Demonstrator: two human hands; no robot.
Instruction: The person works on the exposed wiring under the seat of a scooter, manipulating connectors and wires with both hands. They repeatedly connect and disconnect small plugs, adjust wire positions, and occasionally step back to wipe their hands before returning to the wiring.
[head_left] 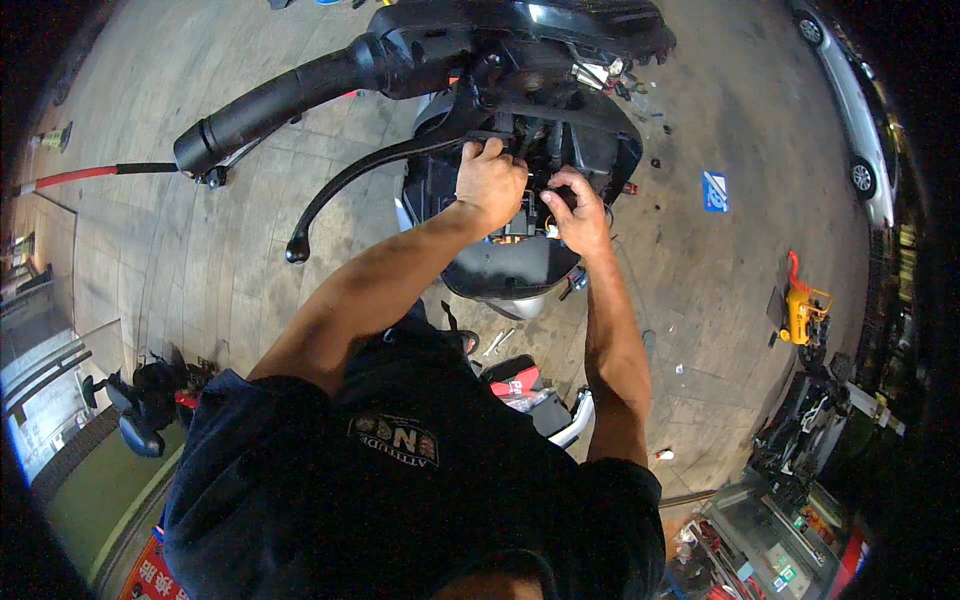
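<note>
Both my hands are inside the opened black front body of a scooter (pixel 510 262), among dark parts and cables. My left hand (pixel 490 186) is closed, its fingers curled over the dark parts just below the handlebar; what they grip is hidden. Beside it, my right hand (pixel 580 212) has its thumb and forefinger bent toward each other at the middle of the opening. Anything between them is too small to make out. A black rubber handlebar grip (pixel 280 103) and a curved black brake lever (pixel 345 185) reach out to the left above my left forearm.
Wrenches (pixel 498 342) and a red-and-black box (pixel 515 378) lie on the tiled floor by my legs. On the right are a blue card (pixel 715 191), a yellow tool (pixel 800 312) with a red handle and a parked silver car (pixel 850 110). A glass-topped case (pixel 770 545) stands lower right.
</note>
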